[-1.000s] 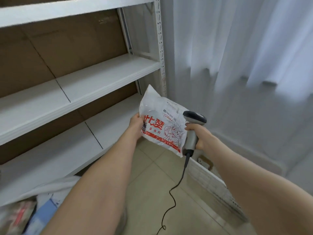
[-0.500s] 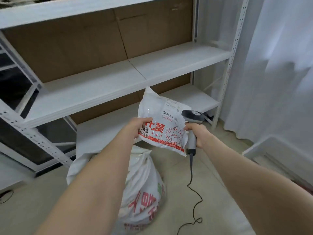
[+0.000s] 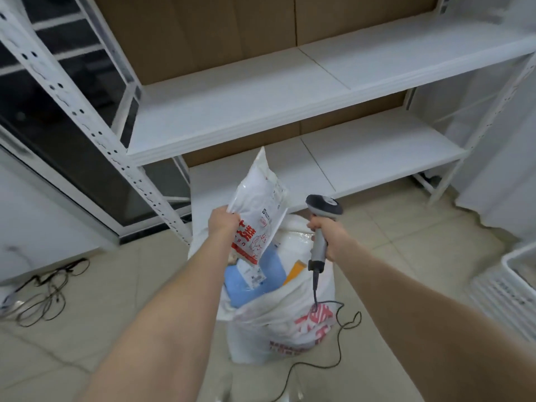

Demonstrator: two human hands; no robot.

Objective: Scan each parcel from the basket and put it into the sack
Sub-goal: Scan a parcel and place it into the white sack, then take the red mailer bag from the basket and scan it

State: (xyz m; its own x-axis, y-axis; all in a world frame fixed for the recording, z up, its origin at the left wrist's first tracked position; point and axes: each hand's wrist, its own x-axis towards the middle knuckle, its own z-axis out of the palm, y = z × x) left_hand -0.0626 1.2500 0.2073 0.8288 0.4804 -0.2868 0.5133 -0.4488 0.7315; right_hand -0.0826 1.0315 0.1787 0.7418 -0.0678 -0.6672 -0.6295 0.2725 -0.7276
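The sack [image 3: 261, 329] already holds several parcels, a blue one [image 3: 249, 288] on top. Over its open mouth the left grip [image 3: 223, 224] pinches a white parcel [image 3: 258, 210], not yet dropped in. The right grip [image 3: 327, 236] is wrapped around the scanner [image 3: 323, 206]. What remains in the basket [image 3: 516, 274] is hidden.

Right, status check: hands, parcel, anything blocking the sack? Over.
Left hand grips white parcel over open sack. Right hand holds scanner. Scanner cable dangles beside sack mouth; nothing blocking it.

place: parcel-handling storeroom — back-room kind | racks: white slotted-metal shelving racks [image 3: 261, 91] backed with brown cardboard sheets [image 3: 203, 30] | floor: beige tiled floor [image 3: 130, 285] | gear: white woven plastic sack with red print [image 3: 278, 323] — grey corded handheld barcode scanner [image 3: 324, 205]
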